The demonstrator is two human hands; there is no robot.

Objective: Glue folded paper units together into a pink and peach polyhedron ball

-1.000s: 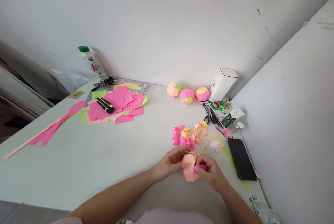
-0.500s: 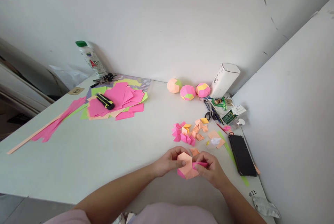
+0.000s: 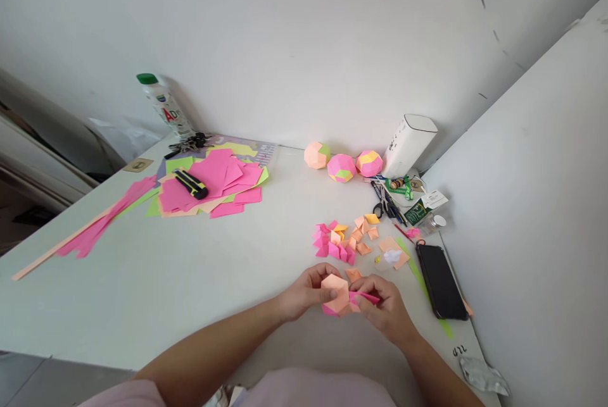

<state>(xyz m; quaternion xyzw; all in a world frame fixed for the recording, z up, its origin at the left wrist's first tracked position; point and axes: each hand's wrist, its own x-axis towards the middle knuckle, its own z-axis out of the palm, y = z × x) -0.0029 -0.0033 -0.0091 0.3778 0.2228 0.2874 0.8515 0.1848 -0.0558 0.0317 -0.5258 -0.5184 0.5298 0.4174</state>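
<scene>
A partly built paper ball (image 3: 336, 294) of peach and pink folded pieces is between my hands near the table's front. My left hand (image 3: 306, 293) grips its left side, thumb across a peach face and fingers behind. At its right side, my right hand (image 3: 382, 306) pinches a pink folded paper piece (image 3: 365, 297) against the ball. Whether that piece is joined to it is hidden by the fingers. Just beyond lies a loose peach folded piece (image 3: 353, 275), with a cluster of pink, peach and orange folded pieces (image 3: 336, 245) farther back.
Three finished paper balls (image 3: 341, 168) stand by the wall beside a white container (image 3: 409, 146). Scissors (image 3: 379, 207), pens and a phone (image 3: 441, 281) lie at right. Leftward are stacked coloured papers (image 3: 218, 176), a utility knife (image 3: 191, 184), paper strips (image 3: 109, 217) and a green-capped bottle (image 3: 166, 106).
The paper ball has tilted slightly in my hands, showing less of its lower pink and peach faces. My right hand has shifted the pink piece slightly; both hands keep their grip.
</scene>
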